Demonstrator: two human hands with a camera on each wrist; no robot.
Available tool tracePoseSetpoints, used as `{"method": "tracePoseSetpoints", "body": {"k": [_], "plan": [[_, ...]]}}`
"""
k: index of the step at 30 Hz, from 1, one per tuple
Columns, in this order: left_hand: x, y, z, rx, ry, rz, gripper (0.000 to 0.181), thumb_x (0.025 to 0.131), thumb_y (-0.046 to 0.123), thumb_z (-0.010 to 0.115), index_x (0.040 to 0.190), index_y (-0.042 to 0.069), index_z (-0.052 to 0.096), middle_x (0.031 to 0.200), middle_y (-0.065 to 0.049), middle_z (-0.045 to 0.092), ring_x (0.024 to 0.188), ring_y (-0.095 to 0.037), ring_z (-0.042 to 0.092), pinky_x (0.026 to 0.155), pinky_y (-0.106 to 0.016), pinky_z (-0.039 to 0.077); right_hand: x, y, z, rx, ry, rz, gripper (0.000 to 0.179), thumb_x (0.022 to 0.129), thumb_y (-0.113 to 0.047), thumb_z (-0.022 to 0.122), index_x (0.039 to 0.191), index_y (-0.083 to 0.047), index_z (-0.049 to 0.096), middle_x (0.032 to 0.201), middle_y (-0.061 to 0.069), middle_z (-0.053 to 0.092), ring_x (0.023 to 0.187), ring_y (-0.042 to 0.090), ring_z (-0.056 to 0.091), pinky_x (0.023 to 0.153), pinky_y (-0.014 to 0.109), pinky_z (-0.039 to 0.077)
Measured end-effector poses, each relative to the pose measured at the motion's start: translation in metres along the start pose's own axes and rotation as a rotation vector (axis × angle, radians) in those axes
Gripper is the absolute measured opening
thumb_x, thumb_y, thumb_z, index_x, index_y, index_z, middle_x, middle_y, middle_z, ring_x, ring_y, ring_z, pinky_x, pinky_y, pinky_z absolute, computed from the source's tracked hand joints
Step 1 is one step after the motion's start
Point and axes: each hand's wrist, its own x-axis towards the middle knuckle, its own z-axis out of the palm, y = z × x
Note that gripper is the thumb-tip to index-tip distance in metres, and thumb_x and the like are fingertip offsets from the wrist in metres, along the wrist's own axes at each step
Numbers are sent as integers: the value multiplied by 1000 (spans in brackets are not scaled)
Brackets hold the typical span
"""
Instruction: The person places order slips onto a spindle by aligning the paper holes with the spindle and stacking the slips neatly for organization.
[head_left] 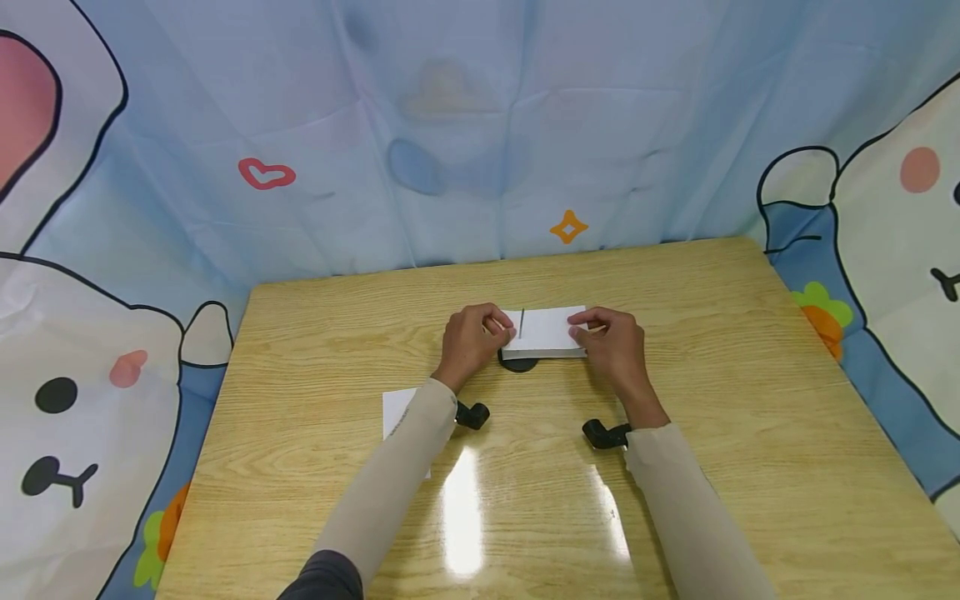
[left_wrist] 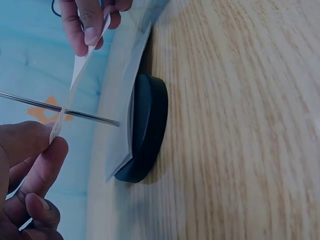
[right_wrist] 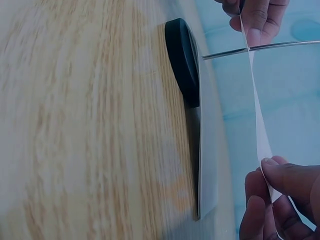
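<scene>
A bill spike stands on the table, its black round base under a thin metal rod. White paper lies low on the rod, over the base and jutting past its edge. Higher up, the rod passes through a second white slip of paper. My left hand pinches this slip's left end between thumb and finger, close beside the rod. At its right end, my right hand pinches it with thumb and fingers. Between the hands, the slip stretches with a slight twist, apart from the paper below.
Another white paper lies on the wooden table, partly covered by my left forearm. Black wrist-worn devices stick out from both sleeves. A printed curtain hangs behind the table's far edge.
</scene>
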Motion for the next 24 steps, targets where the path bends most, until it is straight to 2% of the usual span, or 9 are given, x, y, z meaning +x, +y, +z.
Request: {"method": "tracePoseSetpoints", "body": {"k": [8,17,24], "plan": [[0,-6,5,-4,-19,-17,5,96,22,81,94,18,80,83,-2,76,74,-16,65,65,-29,45,2,0,3,-28,14,-20,13,101,-10,74,110,-10,82,112,13,68,84,24,67,69,27,53],[1,-10,10,-3,-39,-38,6,96,22,81,95,16,79,82,-2,76,72,-15,67,65,-31,49,5,6,8,-85,-2,14,14,101,-11,72,111,-9,82,109,14,69,87,26,65,75,35,51],[2,-16,13,23,-56,-52,8,96,23,81,94,16,79,79,-2,75,70,-13,65,65,-30,49,6,11,14,-122,-18,16,15,102,-10,70,111,-10,82,111,15,72,91,27,66,78,35,50]]}}
